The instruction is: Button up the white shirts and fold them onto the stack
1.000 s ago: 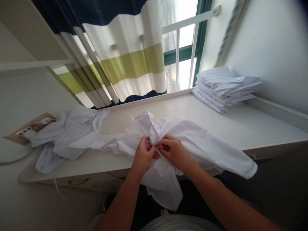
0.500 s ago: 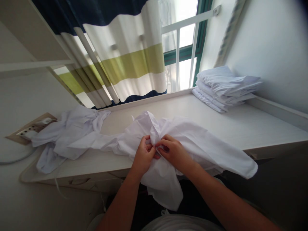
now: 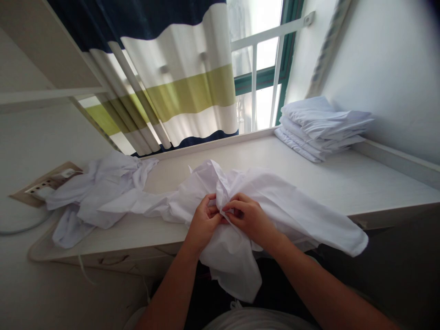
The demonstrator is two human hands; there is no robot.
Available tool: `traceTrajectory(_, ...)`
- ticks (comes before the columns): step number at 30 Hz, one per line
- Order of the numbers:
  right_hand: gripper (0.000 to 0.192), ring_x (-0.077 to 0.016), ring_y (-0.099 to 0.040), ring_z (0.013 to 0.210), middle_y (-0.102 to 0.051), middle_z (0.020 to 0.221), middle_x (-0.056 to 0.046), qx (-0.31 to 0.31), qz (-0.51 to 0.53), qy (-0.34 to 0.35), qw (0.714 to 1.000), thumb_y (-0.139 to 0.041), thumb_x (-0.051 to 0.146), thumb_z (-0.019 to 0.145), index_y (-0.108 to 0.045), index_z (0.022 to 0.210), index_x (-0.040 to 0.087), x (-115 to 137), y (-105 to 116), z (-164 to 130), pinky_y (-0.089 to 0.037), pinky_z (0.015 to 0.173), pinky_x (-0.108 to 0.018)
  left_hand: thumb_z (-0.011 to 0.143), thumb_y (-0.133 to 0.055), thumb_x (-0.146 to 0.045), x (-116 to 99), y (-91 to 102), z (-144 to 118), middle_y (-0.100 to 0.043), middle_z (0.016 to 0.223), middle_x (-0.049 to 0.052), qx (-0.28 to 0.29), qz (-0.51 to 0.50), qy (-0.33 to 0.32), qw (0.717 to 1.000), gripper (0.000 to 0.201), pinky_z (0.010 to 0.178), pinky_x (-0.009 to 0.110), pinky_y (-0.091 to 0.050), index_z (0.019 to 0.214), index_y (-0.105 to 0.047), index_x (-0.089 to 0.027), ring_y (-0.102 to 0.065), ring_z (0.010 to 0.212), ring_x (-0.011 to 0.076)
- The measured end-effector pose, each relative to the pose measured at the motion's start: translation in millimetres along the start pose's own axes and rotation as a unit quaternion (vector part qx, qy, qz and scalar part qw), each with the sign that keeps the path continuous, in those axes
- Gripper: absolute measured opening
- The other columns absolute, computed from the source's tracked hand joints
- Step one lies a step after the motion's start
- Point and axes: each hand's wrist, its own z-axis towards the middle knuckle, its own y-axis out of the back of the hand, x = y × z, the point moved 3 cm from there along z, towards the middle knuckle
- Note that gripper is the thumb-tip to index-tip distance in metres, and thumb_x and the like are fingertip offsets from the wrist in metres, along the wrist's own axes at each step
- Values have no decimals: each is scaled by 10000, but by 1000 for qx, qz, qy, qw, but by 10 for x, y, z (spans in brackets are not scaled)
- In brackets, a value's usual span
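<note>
A white shirt (image 3: 275,195) lies spread across the front of the white desk (image 3: 254,149), one sleeve stretching right and its lower part hanging over the edge. My left hand (image 3: 206,222) pinches the front of the shirt just below the collar. Close against it, my right hand (image 3: 249,217) grips the same spot between thumb and fingertips. Whatever small part sits between the fingertips, perhaps a button, is too hidden to make out.
A stack of folded white garments (image 3: 319,128) stands at the back right by the wall. Crumpled white cloth (image 3: 106,188) lies at the left, beside a power strip (image 3: 44,185). Behind the desk are a striped curtain (image 3: 192,91) and a white window rail (image 3: 254,82).
Both hands stay at the same spot on the shirt, with only slight finger movement. Everything else looks the same, apart from a tiny shift of the view.
</note>
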Motion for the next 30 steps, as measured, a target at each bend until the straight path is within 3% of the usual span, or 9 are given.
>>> traceTrajectory(9,90,-131,-569,712,-613,876,-23,-14,71,-21,997,-693,243,859,-749,928,228,8,80,7,-470,653,-263,743,-807,-252,16,56,-14,-748,958,81,36,-30,-1,999,579,756,286,-564,1252,-540,-177,-709,781,173)
traceTrajectory(16,121,-162,-596,814,-655,919,-34,17,150,-56,987,-722,289,842,-754,933,217,-13,122,13,-466,712,-280,780,-783,-259,18,60,-6,-751,920,76,45,-29,-5,999,522,727,264,-559,1243,-562,-167,-701,749,160)
traceTrajectory(30,192,-148,-555,753,-607,837,-17,57,219,-80,971,-753,357,800,-754,908,199,5,134,38,-443,667,-269,760,-798,-257,11,49,7,-745,913,70,56,-27,3,998,465,680,253,-543,1169,-596,-168,-688,710,154)
